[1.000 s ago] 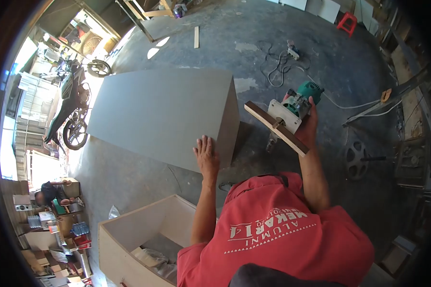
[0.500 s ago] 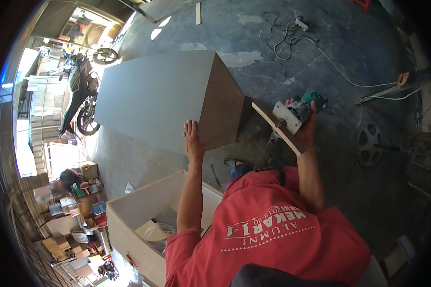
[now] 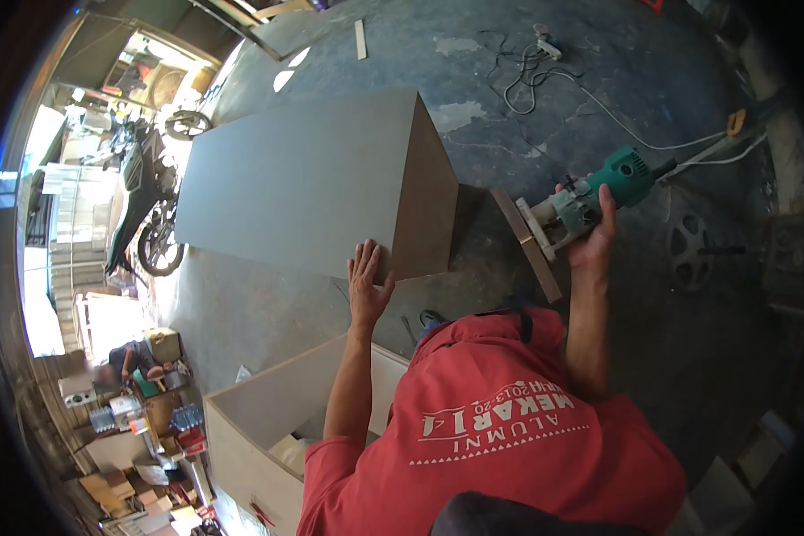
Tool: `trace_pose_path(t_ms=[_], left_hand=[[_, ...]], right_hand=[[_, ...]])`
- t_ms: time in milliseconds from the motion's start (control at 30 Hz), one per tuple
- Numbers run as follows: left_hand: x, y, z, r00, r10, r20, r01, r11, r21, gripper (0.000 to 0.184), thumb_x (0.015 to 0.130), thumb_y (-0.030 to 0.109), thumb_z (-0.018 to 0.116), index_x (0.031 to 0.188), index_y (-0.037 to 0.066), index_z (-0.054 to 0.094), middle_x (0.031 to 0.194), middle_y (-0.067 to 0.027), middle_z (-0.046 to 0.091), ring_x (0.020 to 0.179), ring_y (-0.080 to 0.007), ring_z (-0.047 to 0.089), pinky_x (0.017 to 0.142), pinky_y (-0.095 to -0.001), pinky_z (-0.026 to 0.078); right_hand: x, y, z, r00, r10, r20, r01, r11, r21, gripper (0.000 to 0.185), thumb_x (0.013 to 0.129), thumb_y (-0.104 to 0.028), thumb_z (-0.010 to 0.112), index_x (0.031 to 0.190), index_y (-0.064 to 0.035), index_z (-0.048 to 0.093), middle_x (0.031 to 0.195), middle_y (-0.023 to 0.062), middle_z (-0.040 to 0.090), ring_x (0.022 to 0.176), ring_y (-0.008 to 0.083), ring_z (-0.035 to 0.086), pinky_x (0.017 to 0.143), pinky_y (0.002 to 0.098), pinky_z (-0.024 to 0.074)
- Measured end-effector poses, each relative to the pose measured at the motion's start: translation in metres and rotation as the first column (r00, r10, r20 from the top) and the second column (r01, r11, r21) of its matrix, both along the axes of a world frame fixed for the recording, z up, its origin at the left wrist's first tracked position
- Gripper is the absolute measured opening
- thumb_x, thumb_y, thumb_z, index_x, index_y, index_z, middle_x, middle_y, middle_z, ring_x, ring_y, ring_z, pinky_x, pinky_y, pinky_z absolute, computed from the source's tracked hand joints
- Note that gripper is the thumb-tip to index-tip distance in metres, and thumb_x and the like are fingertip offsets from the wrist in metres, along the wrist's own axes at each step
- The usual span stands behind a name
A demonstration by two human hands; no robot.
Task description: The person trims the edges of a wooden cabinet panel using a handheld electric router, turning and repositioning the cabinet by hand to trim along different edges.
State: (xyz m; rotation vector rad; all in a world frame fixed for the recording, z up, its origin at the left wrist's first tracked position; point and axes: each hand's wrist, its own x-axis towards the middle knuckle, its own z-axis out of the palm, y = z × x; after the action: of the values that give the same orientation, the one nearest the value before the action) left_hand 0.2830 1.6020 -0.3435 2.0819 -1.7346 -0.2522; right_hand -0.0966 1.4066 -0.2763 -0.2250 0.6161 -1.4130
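My left hand lies with fingers stretched out on the near lower edge of a large grey box-shaped cabinet. In my right hand is a green electric trim router, held around its body beside the cabinet's right end. The router is tilted, its pale base plate facing left. A narrow wooden strip is fixed across that plate. Between strip and cabinet there is a gap. The router's cutting bit cannot be made out.
An open wooden box with things inside stands at my left. A cord and a power strip lie on the floor. A motorcycle stands at far left, near another person. A spoked wheel is at right.
My right hand has turned the router so its body points up and right, showing more of its green housing. The left hand stays on the cabinet, its fingers more spread. The view has shifted slightly.
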Motion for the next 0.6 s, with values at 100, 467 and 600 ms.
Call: trace_pose_path(t_ms=[100,467,600], left_hand=[[0.033,0.009,-0.003,0.995,-0.059,-0.085,0.055,0.998,-0.042,0.063,0.090,0.019,0.073,0.149,0.008,0.054,0.160,-0.0137,0.045,0.151,-0.0327,0.037,0.124,-0.0498,0.026],[0.008,-0.081,0.162,0.415,-0.416,-0.809,0.267,0.906,-0.329,0.047,0.103,0.024,0.057,0.141,-0.005,0.057,0.134,-0.0168,0.067,0.131,-0.0246,0.059,0.112,-0.0391,0.042],[-0.031,-0.112,0.214,0.240,-0.510,-0.826,0.409,0.825,-0.390,0.045,0.103,0.026,0.059,0.138,-0.003,0.062,0.127,-0.0152,0.071,0.125,-0.0233,0.062,0.111,-0.0378,0.044]], right_hand=[[0.035,0.033,0.006,0.991,-0.006,-0.130,-0.005,0.997,-0.082,0.055,0.096,-0.035,0.070,0.138,-0.0055,0.049,0.116,0.0142,0.067,0.106,0.0294,0.069,0.091,0.0474,0.0579],[0.148,0.121,0.053,0.777,-0.022,-0.629,-0.304,0.862,-0.405,0.046,0.078,-0.009,0.082,0.120,-0.0032,0.063,0.103,0.0060,0.071,0.096,0.0160,0.070,0.087,0.0337,0.0579],[0.163,0.132,0.056,0.781,0.081,-0.620,-0.411,0.814,-0.411,0.046,0.077,-0.009,0.083,0.119,-0.0037,0.063,0.103,0.0051,0.071,0.096,0.0149,0.069,0.086,0.0336,0.0575]])
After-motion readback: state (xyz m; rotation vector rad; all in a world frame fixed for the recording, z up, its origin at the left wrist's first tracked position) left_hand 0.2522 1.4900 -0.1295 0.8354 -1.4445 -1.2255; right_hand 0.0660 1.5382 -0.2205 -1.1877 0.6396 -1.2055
